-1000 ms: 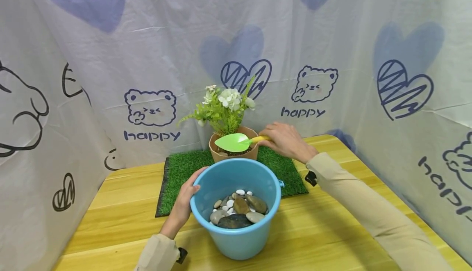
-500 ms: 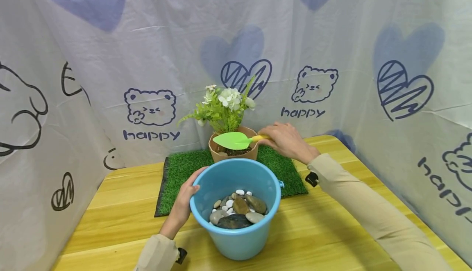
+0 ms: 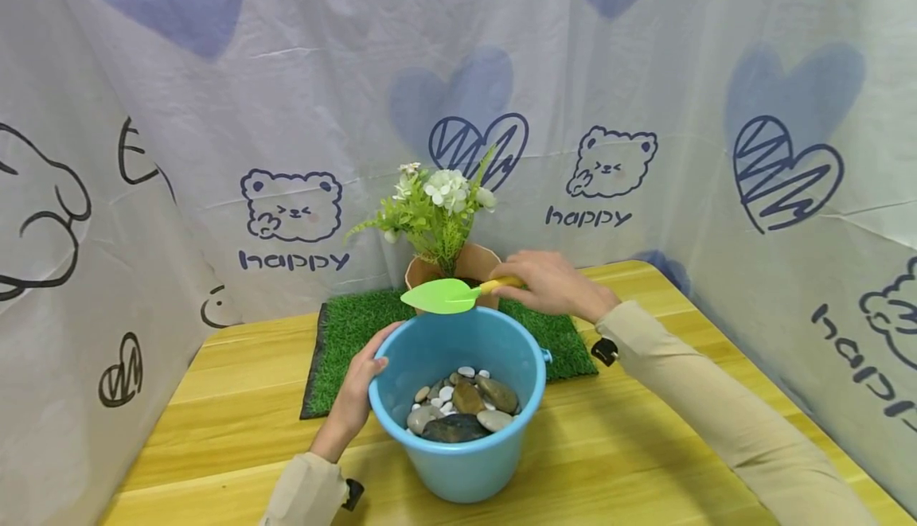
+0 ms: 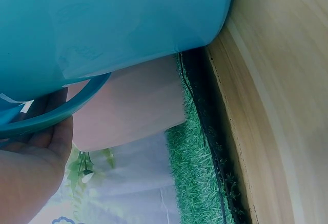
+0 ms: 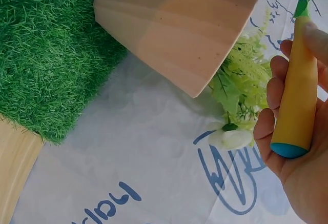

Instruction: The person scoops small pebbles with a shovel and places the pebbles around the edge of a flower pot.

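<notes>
Head view: right hand (image 3: 552, 283) gripping a green trowel (image 3: 458, 295), left hand (image 3: 358, 387) holding the left rim of a blue bucket (image 3: 466, 470).
Right fingers are curling closely round the yellow handle (image 5: 297, 88), its blue end showing at the palm. Blade (image 3: 435, 296) is pointing left, overlapping the bucket's far rim in the head view; cannot tell whether it is touching. Left thumb is lying over the rim, fingers outside. Bucket is standing upright at the near middle of the wooden table (image 3: 236, 430); brown, grey, dark and white stones (image 3: 469, 400) are lying inside. Beyond it, a brown pot (image 5: 174, 29) with white flowers (image 3: 447, 190) is standing on a green turf mat (image 3: 559, 335), a printed curtain (image 3: 344, 72) hanging at the far side.
</notes>
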